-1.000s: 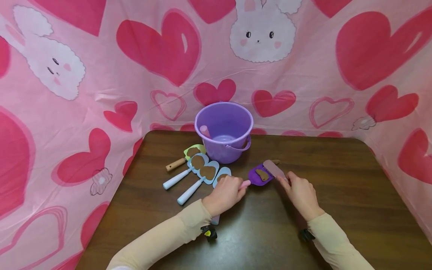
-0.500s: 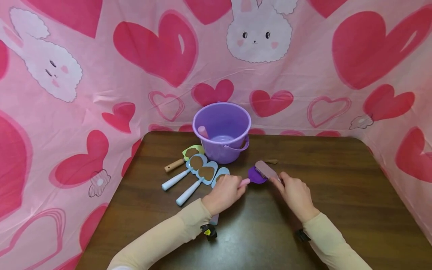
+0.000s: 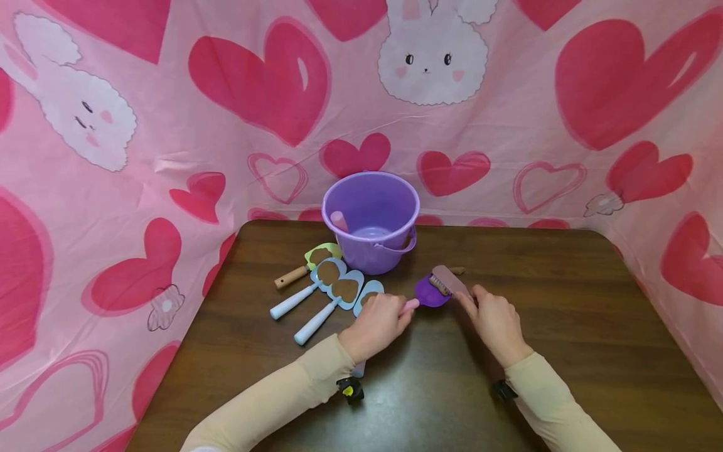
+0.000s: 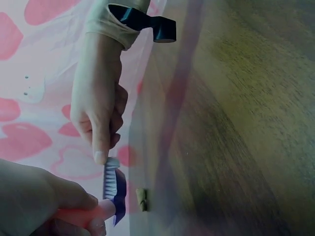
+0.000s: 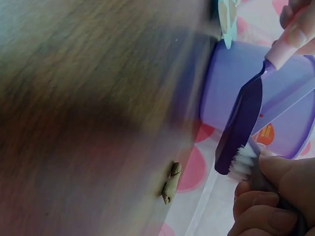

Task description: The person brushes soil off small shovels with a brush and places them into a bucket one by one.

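My left hand (image 3: 377, 326) grips the pink handle (image 4: 78, 215) of a small purple toy shovel (image 3: 432, 292), its blade pointing right above the table. My right hand (image 3: 497, 326) holds a mauve-backed brush (image 3: 450, 282) by its handle. In the right wrist view, the white bristles (image 5: 243, 161) press on the blade near its tip. A brown lump (image 5: 171, 184) lies on the table just beyond the brush. Left of my left hand lie several toy tools: a green one with a wooden handle (image 3: 291, 277) and light-blue ones (image 3: 317, 320), with brown patches on their heads.
A purple bucket (image 3: 377, 256) stands at the back of the table (image 3: 565, 301), a pink handle (image 3: 339, 220) poking up inside it. A pink cloth (image 3: 508, 125) with hearts and rabbits hangs behind and along the sides.
The brush has moved slightly left and back over the shovel. A brown patch visible on the blade a second ago no longer shows, and the lump on the table is less covered.
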Demonstrator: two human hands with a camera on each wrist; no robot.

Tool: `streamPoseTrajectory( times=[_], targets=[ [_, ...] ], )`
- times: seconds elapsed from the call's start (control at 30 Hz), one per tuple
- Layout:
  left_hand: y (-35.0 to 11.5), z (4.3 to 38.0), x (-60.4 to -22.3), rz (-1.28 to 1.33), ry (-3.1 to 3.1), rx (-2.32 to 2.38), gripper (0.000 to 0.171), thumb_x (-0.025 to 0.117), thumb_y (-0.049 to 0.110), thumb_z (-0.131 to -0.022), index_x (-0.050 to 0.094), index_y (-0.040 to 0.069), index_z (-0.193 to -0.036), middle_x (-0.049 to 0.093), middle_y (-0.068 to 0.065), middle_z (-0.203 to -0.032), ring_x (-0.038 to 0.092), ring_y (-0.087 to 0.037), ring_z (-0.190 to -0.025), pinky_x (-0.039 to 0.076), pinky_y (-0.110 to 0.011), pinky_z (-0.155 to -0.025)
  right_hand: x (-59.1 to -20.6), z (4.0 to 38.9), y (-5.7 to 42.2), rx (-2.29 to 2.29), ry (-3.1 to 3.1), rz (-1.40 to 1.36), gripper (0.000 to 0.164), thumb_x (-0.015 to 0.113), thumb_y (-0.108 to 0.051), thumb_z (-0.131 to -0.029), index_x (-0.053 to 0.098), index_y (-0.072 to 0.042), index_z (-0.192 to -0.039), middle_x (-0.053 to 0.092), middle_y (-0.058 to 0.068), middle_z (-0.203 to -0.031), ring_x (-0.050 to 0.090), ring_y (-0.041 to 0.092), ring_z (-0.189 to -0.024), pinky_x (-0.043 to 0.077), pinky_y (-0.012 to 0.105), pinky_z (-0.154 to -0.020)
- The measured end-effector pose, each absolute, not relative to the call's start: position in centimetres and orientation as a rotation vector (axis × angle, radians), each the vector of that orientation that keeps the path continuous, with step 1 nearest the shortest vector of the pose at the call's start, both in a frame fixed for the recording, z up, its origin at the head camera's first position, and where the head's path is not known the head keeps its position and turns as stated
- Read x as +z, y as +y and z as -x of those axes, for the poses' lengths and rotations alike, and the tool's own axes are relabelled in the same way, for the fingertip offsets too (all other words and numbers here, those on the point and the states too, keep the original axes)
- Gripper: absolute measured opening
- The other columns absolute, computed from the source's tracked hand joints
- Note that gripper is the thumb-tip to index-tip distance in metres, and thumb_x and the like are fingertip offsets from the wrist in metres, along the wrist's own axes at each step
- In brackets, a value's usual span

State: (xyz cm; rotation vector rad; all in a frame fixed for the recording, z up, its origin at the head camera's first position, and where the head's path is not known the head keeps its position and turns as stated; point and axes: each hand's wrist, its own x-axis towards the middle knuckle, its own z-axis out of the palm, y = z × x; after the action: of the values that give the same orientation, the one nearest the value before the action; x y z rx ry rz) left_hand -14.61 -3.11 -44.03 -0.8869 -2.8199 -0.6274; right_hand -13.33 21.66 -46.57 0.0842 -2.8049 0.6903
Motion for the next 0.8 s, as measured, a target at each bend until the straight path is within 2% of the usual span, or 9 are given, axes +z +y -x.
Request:
streamPoseTrajectory(
  times=[0.2,0.33,0.47,0.6,0.8],
  targets=[
    [-3.3,15.0,-43.9,0.880,-2.815,-0.638,0.045,0.069,0.022,-0.100,0.044,0.017,-0.063,0.038,0.005,-0.057,0.055,-0.019,-0.054,0.045,-0.033,-0.052,-46.3,13.3,21.4,0.740,-2.818,-0.047,0.035,0.061,-0.031,-0.106,0.055,-0.002,-0.087,0.046,0.006,-0.060,0.047,0.026,-0.052,0.039,0.040,-0.048],
    [-3.5,15.2,-43.6,0.869,-2.829,-0.685,0.043,0.070,0.019,-0.099,0.045,0.017,-0.064,0.037,0.005,-0.058,0.049,-0.015,-0.053,0.041,-0.029,-0.052,-46.4,13.3,21.0,0.749,-2.789,-0.156,0.030,0.066,-0.029,-0.103,0.058,-0.003,-0.089,0.044,0.001,-0.060,0.044,0.019,-0.051,0.035,0.035,-0.048],
    [-3.5,15.3,-43.5,0.875,-2.824,-0.687,0.044,0.069,0.019,-0.099,0.044,0.017,-0.064,0.035,0.006,-0.059,0.045,-0.015,-0.052,0.041,-0.030,-0.052,-46.7,13.1,20.5,0.669,-2.728,-0.298,0.030,0.072,-0.024,-0.099,0.053,-0.007,-0.084,0.038,-0.003,-0.059,0.039,0.016,-0.050,0.032,0.033,-0.046],
    [-3.4,15.3,-43.6,0.872,-2.810,-0.699,0.047,0.068,0.021,-0.100,0.041,0.018,-0.063,0.032,0.007,-0.059,0.042,-0.015,-0.052,0.039,-0.030,-0.051,-46.9,13.0,20.4,0.574,-2.691,-0.331,0.035,0.075,-0.024,-0.096,0.048,-0.009,-0.081,0.033,-0.002,-0.058,0.037,0.019,-0.048,0.031,0.036,-0.043],
    [-3.3,15.3,-43.5,0.865,-2.824,-0.723,0.046,0.069,0.022,-0.101,0.043,0.017,-0.063,0.032,0.007,-0.059,0.043,-0.015,-0.052,0.038,-0.029,-0.051,-46.6,13.2,20.7,0.580,-2.742,-0.226,0.033,0.072,-0.027,-0.099,0.052,-0.008,-0.082,0.036,0.000,-0.057,0.039,0.021,-0.048,0.031,0.036,-0.043]
  ],
)
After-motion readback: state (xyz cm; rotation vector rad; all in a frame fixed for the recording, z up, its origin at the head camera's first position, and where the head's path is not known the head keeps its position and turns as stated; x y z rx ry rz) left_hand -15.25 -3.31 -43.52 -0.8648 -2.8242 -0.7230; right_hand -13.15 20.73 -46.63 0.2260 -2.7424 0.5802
